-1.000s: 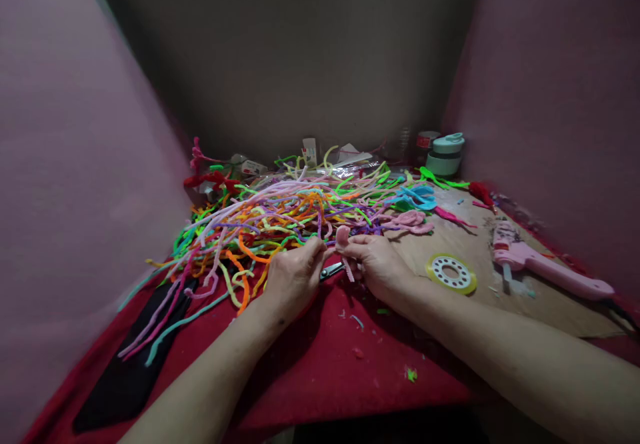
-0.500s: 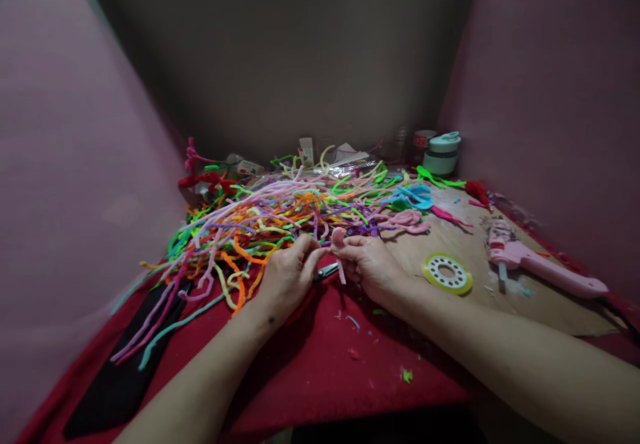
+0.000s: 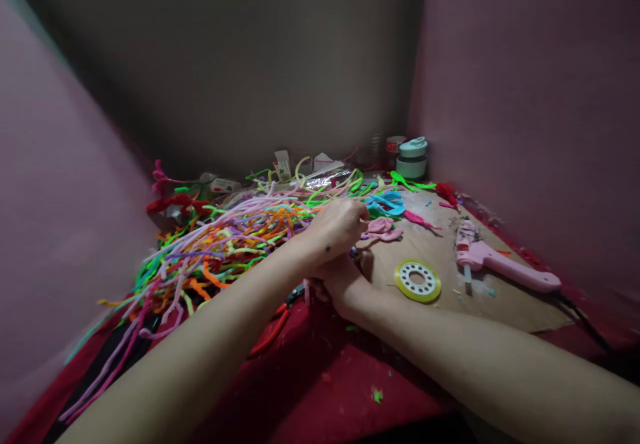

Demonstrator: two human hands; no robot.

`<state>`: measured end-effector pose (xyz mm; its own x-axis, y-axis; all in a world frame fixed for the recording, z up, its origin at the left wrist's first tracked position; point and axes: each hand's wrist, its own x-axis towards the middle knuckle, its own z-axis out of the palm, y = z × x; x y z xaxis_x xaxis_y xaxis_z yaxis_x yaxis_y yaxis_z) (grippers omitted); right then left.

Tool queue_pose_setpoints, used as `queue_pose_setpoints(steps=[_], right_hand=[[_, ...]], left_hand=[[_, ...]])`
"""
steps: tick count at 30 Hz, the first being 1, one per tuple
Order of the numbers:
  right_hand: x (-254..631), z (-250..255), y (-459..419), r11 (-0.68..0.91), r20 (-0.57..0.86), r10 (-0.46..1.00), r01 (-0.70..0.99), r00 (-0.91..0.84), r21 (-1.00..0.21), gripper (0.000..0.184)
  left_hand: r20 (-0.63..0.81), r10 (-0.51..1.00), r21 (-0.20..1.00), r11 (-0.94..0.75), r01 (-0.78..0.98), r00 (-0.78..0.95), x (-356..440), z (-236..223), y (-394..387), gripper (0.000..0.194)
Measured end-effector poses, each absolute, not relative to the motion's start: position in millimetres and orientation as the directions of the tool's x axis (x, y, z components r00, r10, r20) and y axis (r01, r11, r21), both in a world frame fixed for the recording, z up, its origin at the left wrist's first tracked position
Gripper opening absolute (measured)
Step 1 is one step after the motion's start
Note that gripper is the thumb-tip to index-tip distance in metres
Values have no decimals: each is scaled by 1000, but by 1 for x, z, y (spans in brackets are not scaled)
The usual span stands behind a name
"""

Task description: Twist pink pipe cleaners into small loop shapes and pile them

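Note:
My left hand (image 3: pixel 341 225) is crossed over my right, its fingers curled at the edge of the pile; what they grip, if anything, is hidden. Below it my right hand (image 3: pixel 343 283) is closed, partly covered by my left wrist. A short pink pipe cleaner (image 3: pixel 309 293) hangs from the right fingers, and its upper part is hidden. Just right of my left fingers lie looped pink pipe cleaners (image 3: pixel 383 228), with a blue looped bundle (image 3: pixel 387 203) behind them. Red-handled pliers (image 3: pixel 273 334) lie on the red cloth beneath my left forearm.
A heap of coloured pipe cleaners (image 3: pixel 240 231) spreads across the left and middle. On the cardboard (image 3: pixel 520 314) at right lie a tape roll (image 3: pixel 417 279) and a pink glue gun (image 3: pixel 500 261), its cord trailing right. A mint-coloured container (image 3: pixel 413 159) stands at the back, near the pink wall.
My left hand has moved right and crossed over my right hand. My right hand has dropped slightly lower with the pink pipe cleaner. The view has turned right, uncovering the pliers' red handles.

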<state>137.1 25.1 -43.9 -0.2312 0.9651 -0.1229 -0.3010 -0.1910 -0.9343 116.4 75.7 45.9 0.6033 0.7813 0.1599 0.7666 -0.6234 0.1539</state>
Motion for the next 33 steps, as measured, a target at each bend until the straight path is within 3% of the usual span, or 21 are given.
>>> queue_pose_setpoints(steps=[1, 4, 6, 10, 13, 16, 20, 23, 26, 33], right_hand=[[137, -43, 26, -208, -141, 965, -314, -221, -926, 29], [138, -39, 28, -280, -208, 953, -375, -222, -884, 28], [138, -37, 29, -305, -240, 950, -431, -199, -849, 23], [136, -34, 30, -319, -264, 948, -518, -179, -794, 19], [135, -34, 30, -314, -254, 949, -509, -186, -802, 23], [137, -35, 31, -323, -246, 944, -453, -222, -831, 27], [142, -35, 31, -358, -244, 925, -453, -292, -816, 28], [145, -33, 30, -373, -249, 921, -495, -300, -785, 28], [147, -32, 28, -376, -249, 920, -504, -301, -778, 24], [149, -33, 25, -366, -226, 919, -487, -322, -793, 8]], left_hand=[[82, 792, 71, -610, 789, 605, 130, 42, 88, 20], [3, 790, 42, -613, 789, 614, 154, 28, 115, 27], [13, 787, 35, -617, 786, 617, 159, 21, 121, 30], [41, 762, 16, -648, 762, 647, 156, 16, 119, 17], [14, 748, 15, -664, 747, 664, 153, 17, 117, 15], [110, 768, 27, -637, 770, 631, 149, 26, 116, 22], [416, 729, 128, -639, 759, 543, 132, 60, 98, 20], [538, 733, 240, -607, 758, 416, 104, 82, 75, 19], [497, 816, 369, -506, 779, 295, 71, 83, 57, 21], [220, 956, 659, -293, 692, 195, 25, 45, 37, 20]])
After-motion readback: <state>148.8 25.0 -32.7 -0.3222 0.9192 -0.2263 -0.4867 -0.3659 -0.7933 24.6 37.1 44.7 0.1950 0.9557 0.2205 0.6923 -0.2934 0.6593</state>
